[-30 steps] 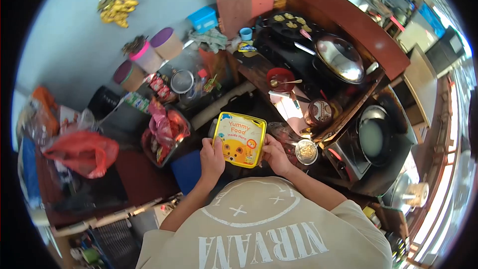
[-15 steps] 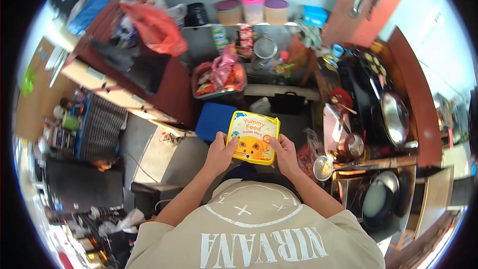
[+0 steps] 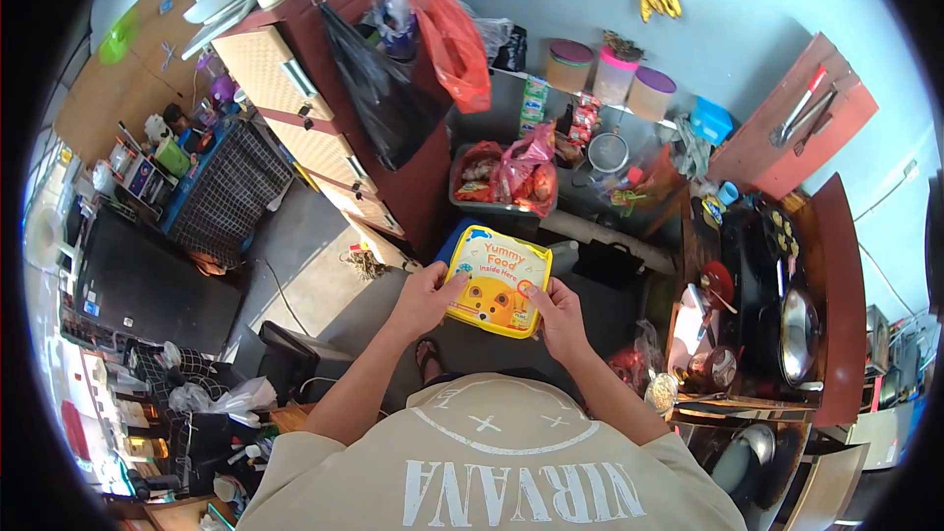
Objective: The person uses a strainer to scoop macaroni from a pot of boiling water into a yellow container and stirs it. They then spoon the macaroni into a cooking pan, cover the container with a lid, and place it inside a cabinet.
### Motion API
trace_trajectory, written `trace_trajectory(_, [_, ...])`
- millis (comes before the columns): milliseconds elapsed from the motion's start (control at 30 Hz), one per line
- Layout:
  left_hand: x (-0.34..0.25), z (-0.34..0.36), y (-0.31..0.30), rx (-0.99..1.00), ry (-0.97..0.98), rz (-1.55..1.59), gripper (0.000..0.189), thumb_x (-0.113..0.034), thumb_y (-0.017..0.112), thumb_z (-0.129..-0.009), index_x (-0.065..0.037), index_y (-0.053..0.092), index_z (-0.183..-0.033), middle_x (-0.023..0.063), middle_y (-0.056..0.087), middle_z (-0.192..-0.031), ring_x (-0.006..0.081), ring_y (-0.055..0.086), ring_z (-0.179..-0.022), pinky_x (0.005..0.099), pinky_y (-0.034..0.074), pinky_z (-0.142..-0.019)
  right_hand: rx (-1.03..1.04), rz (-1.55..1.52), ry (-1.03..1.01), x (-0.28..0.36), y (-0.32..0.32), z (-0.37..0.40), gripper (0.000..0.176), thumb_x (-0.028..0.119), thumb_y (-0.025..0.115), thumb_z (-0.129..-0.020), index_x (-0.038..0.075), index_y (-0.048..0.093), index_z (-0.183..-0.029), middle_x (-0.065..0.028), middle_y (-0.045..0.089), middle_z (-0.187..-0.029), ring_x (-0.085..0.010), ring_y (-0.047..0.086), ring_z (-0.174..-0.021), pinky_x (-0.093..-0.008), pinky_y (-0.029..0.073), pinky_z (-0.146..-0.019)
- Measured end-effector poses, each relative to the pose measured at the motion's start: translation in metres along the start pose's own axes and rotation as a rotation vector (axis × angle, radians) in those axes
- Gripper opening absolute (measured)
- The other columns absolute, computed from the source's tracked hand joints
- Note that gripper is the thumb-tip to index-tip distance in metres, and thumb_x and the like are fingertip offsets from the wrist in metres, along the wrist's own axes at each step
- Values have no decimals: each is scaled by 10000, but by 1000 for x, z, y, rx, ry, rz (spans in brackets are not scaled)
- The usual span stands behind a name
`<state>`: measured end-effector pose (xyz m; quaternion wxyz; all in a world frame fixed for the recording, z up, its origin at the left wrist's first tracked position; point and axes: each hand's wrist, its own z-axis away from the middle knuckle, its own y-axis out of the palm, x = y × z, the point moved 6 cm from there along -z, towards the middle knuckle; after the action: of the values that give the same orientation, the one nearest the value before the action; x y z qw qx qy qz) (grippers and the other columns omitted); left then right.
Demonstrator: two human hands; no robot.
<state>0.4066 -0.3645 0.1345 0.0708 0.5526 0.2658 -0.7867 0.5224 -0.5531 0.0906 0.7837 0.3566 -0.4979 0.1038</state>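
A yellow-rimmed food container (image 3: 497, 280) with a printed lid reading "Yummy Food Inside Here" is held in front of the beige shirt, lid facing up. My left hand (image 3: 425, 303) grips its left side, thumb on the lid. On the right side, my right hand (image 3: 560, 317) pinches the edge, its thumb also on top. The fingers under the container are hidden. Part of a blue object (image 3: 450, 239) shows just behind its upper left edge.
A tub of bagged food (image 3: 503, 177) stands beyond the container. Left of it is a tall drawer cabinet (image 3: 295, 88) with hanging bags. A stove with a steel pan (image 3: 796, 334) is at right; a black fridge (image 3: 147, 275) stands far left.
The view has turned and shifted, so the cabinet, shelf and stove sit further right, and hanging bananas and a foot now show. Both hands still hold the container, which is tilted slightly differently.
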Motion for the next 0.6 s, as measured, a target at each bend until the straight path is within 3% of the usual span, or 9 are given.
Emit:
trace_trajectory(67, [6,-11,-25,4,18,-1,298,-325,609,-943,-49,576,-834,-1,566,-674,50,497,-528,220,401,-432,15,63,-88,-2,25,-18,151,182,645,-927,59,562,-896,-16,624,-721,-49,537,-504,-204,383,-391])
trace_trajectory(100, [10,-17,-39,11,38,21,327,-333,618,-937,-36,552,-819,13,550,-651,67,493,-500,239,396,-422,20,66,-93,-3,37,-26,151,182,645,-927,59,562,-896,-16,624,-721,-49,537,-504,-204,383,-391])
trace_trajectory(167, [14,-29,-70,12,67,40,358,-342,628,-930,-22,528,-804,27,535,-629,85,489,-472,257,390,-413,18,54,-2,-7,62,-44,116,97,643,-913,18,575,-965,-59,657,-930,-98,647,-786,-258,545,-708])
trace_trajectory(333, [14,-81,-163,153,164,80,395,-365,634,-923,-18,574,-745,27,547,-624,82,495,-542,273,402,-489,2,-13,-51,-12,135,-89,109,74,628,-912,3,569,-970,-91,670,-961,-128,665,-839,-279,550,-751])
trace_trajectory(367, [-1,-90,-201,-158,362,-61,420,-374,629,-924,-9,587,-721,37,560,-617,99,491,-552,302,413,-525,-20,-47,-95,-10,150,-95,105,110,631,-917,25,571,-933,-73,664,-863,-92,599,-667,-245,461,-572])
trace_trajectory(400, [-15,-96,-237,-462,317,-31,393,-335,653,-906,5,574,-727,55,561,-598,106,495,-548,329,424,-525,-41,-81,-141,-8,163,-100,118,146,634,-922,48,573,-895,-55,657,-766,-56,532,-494,-211,373,-392])
trace_trajectory(467, [-43,-117,-302,-880,484,-278,303,-225,715,-837,-7,547,-712,87,537,-565,177,507,-490,347,426,-508,-56,-84,-155,-7,185,-110,112,140,632,-921,46,575,-898,-61,661,-774,-58,537,-500,-211,374,-394])
trace_trajectory(533, [-72,-136,-336,-1031,690,-316,314,-210,747,-803,-35,494,-742,83,513,-576,235,499,-462,361,423,-491,-68,-94,-179,-9,198,-119,106,134,630,-921,45,577,-902,-67,666,-783,-61,543,-506,-212,376,-396])
trace_trajectory(600, [-91,-150,-350,-1052,750,-360,307,-157,752,-770,-51,467,-725,73,502,-581,247,510,-458,365,428,-473,-43,-140,-143,-16,205,-125,101,62,603,-915,-10,559,-970,-116,678,-979,-150,678,-839,-298,562,-769])
